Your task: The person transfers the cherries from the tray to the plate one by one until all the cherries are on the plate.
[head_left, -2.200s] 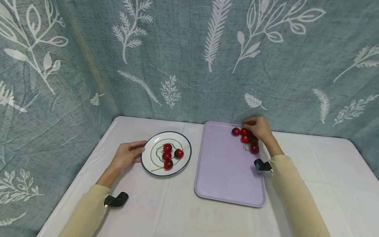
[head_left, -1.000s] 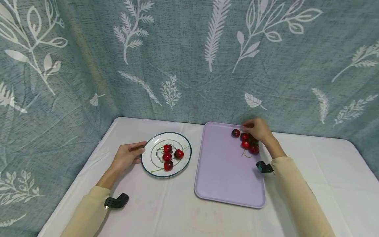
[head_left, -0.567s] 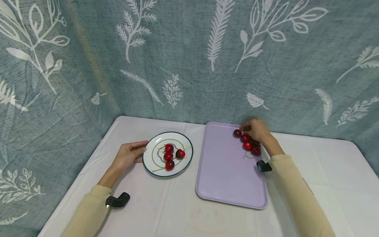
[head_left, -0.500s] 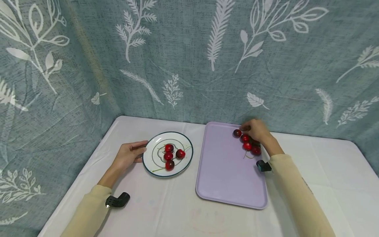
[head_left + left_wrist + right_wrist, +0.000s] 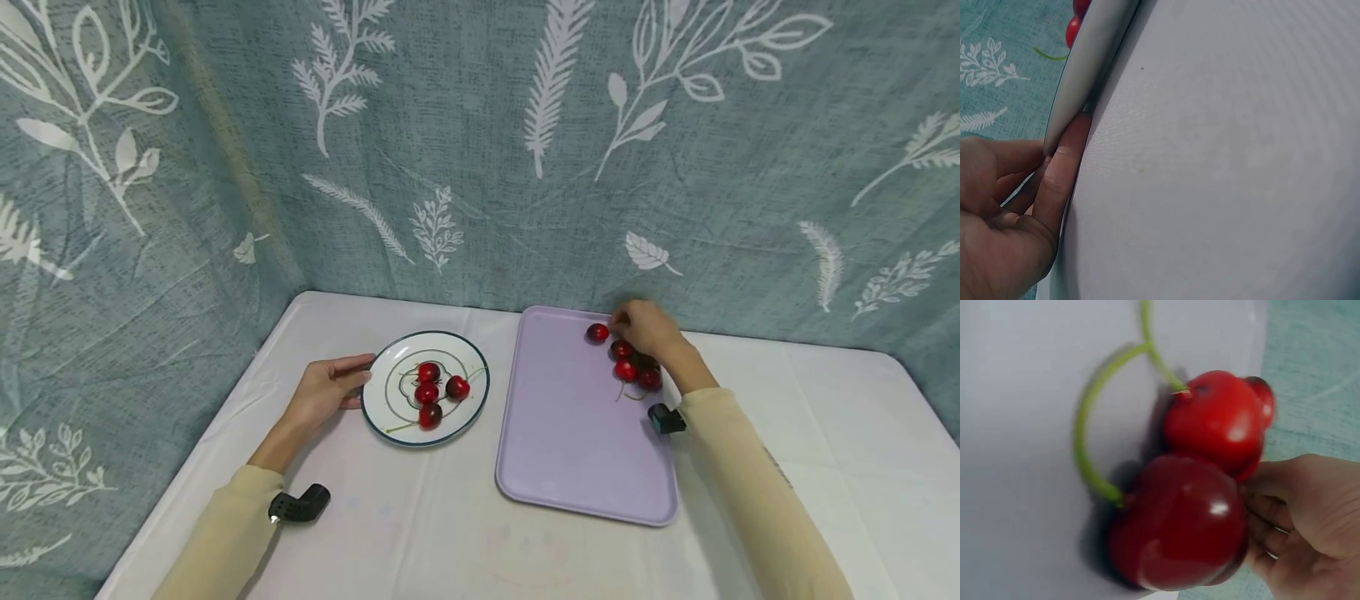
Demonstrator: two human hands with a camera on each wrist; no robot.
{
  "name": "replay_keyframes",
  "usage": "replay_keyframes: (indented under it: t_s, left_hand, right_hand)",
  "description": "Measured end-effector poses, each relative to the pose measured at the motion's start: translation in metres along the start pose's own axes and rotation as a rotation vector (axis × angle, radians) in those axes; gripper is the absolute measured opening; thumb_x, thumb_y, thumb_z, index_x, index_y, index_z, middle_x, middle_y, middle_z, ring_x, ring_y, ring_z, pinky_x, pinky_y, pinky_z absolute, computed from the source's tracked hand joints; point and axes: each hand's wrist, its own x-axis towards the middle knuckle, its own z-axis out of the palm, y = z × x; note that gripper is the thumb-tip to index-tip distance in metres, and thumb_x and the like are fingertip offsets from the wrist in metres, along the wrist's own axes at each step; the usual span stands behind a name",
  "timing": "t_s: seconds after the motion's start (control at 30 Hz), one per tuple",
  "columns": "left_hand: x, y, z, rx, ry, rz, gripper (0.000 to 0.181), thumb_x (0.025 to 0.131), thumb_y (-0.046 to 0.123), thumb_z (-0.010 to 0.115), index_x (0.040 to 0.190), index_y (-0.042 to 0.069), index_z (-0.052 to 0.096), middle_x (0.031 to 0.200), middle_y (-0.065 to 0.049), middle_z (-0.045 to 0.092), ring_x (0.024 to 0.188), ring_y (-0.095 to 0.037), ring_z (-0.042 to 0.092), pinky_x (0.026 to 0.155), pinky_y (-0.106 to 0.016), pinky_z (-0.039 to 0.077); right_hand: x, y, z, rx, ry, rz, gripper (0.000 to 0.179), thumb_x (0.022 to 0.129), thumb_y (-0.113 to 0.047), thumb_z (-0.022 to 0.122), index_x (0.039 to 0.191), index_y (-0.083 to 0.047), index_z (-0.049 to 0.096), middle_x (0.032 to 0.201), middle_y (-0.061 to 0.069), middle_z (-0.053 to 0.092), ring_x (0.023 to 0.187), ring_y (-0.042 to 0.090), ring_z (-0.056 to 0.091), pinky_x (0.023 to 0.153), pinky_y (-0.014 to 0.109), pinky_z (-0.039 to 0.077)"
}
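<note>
My left hand [image 5: 322,390] pinches the left rim of a white plate [image 5: 382,417] with a dark edge; one finger [image 5: 1063,169] shows under the rim in the left wrist view. Several red cherries [image 5: 427,393] with green stems lie on the plate. Over the far right corner of a lilac tray [image 5: 570,467], my right hand [image 5: 651,329] reaches down among more cherries [image 5: 624,370], partly covering them. Its fingertips are right beside the leftmost tray cherry [image 5: 597,333]. Near cherries [image 5: 1179,522] hide the fingertips in the right wrist view; I cannot tell whether they pinch a stem.
A white cloth [image 5: 450,517] covers the table under plate and tray. Behind and to the left hangs a blue-green curtain [image 5: 465,125] with white leaf prints, close to the tray's far edge. A small black device [image 5: 300,504] sits at my left wrist.
My right hand stays over the cherry cluster. The leftmost tray cherry has turned and shifted slightly away from the others, and the nearer cherries have moved a little. The left hand has not moved.
</note>
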Motion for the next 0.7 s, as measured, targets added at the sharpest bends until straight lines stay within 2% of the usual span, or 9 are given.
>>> replay_keyframes:
  t_s: [0.1, 0.2, 0.33, 0.47, 0.57, 0.7]
  left_hand:
    - [0.001, -0.001, 0.001, -0.008, -0.001, 0.003, 0.042, 0.1, 0.004, 0.054, 0.14, -0.006, 0.049, 0.14, -0.029, 0.048, 0.086, 0.003, 0.061, 0.069, -0.023, 0.06]
    - [0.001, -0.002, 0.0, -0.02, -0.006, 0.008, 0.042, 0.1, 0.003, 0.054, 0.14, -0.007, 0.048, 0.141, -0.029, 0.047, 0.085, 0.002, 0.062, 0.07, -0.023, 0.06]
    - [0.002, -0.003, 0.0, -0.022, -0.007, 0.009, 0.042, 0.099, 0.003, 0.054, 0.14, -0.007, 0.049, 0.141, -0.029, 0.047, 0.085, 0.002, 0.062, 0.069, -0.024, 0.06]
    - [0.002, -0.004, -0.001, -0.016, -0.006, -0.002, 0.042, 0.099, 0.003, 0.054, 0.14, -0.006, 0.049, 0.139, -0.03, 0.048, 0.085, 0.002, 0.062, 0.068, -0.024, 0.061]
    - [0.003, -0.004, -0.001, -0.017, -0.014, 0.002, 0.042, 0.099, 0.003, 0.054, 0.14, -0.007, 0.049, 0.14, -0.03, 0.047, 0.085, 0.002, 0.062, 0.068, -0.024, 0.061]
    - [0.004, -0.005, -0.001, -0.008, -0.012, 0.004, 0.042, 0.099, 0.003, 0.054, 0.139, -0.007, 0.049, 0.139, -0.029, 0.049, 0.085, 0.002, 0.062, 0.068, -0.024, 0.061]
  right_hand:
    - [-0.001, 0.001, -0.005, 0.093, 0.028, 0.013, 0.018, 0.093, -0.003, 0.061, 0.102, 0.006, 0.073, 0.101, 0.022, 0.07, 0.091, 0.032, 0.064, 0.082, 0.047, 0.055]
    - [-0.002, 0.0, -0.01, 0.147, 0.065, 0.008, 0.019, 0.093, -0.003, 0.061, 0.102, 0.008, 0.073, 0.099, 0.023, 0.071, 0.081, 0.028, 0.064, 0.07, 0.038, 0.056]
    - [-0.006, -0.005, -0.013, 0.289, 0.066, 0.06, 0.023, 0.095, -0.005, 0.059, 0.106, 0.011, 0.071, 0.099, 0.025, 0.071, 0.071, 0.022, 0.068, 0.06, 0.028, 0.057]
    - [-0.009, -0.011, -0.013, 0.488, 0.037, 0.133, 0.026, 0.097, -0.005, 0.058, 0.112, 0.014, 0.067, 0.1, 0.027, 0.07, 0.073, 0.018, 0.072, 0.065, 0.027, 0.061]
    - [-0.01, -0.015, -0.012, 0.597, 0.038, 0.166, 0.028, 0.097, -0.006, 0.059, 0.115, 0.014, 0.066, 0.102, 0.026, 0.07, 0.074, 0.013, 0.071, 0.071, 0.026, 0.061]
    - [-0.011, -0.022, -0.013, 0.768, 0.021, 0.198, 0.031, 0.099, -0.007, 0.057, 0.122, 0.014, 0.062, 0.11, 0.026, 0.068, 0.08, 0.01, 0.071, 0.084, 0.032, 0.059]
